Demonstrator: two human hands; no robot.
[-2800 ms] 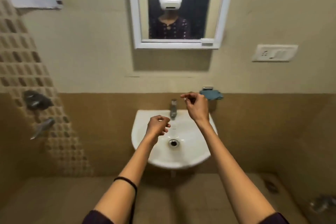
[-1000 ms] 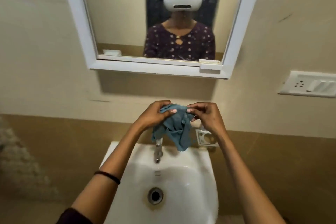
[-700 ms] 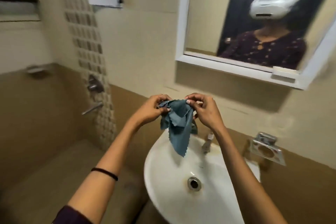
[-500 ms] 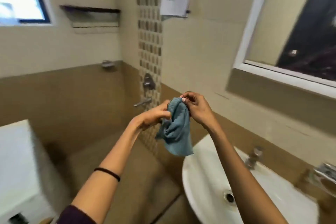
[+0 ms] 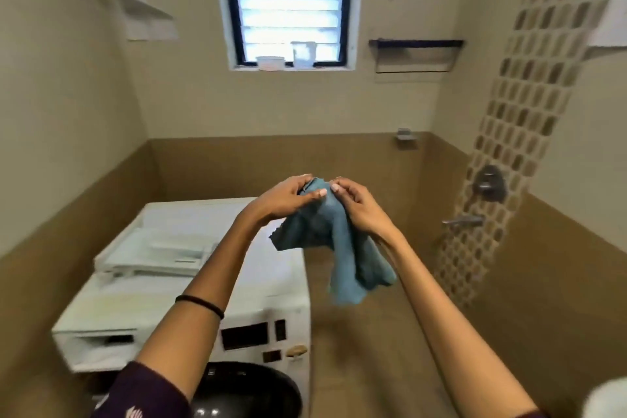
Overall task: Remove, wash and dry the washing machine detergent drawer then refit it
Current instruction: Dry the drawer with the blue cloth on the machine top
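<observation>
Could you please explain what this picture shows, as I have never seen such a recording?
No robot here: a person wears a camera on the head, so the view looks forward and down at their own arms. The left hand and right hand both pinch a blue cloth, which hangs below them. Beneath stands a white washer; its drawer lies on top, and the slot at its front is empty. A window is behind.

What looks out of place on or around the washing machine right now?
The detergent drawer lies loose on top of the washing machine, and its slot in the front panel stands open. Left hand and right hand grip a blue cloth. Nothing looks spilled or broken.
</observation>
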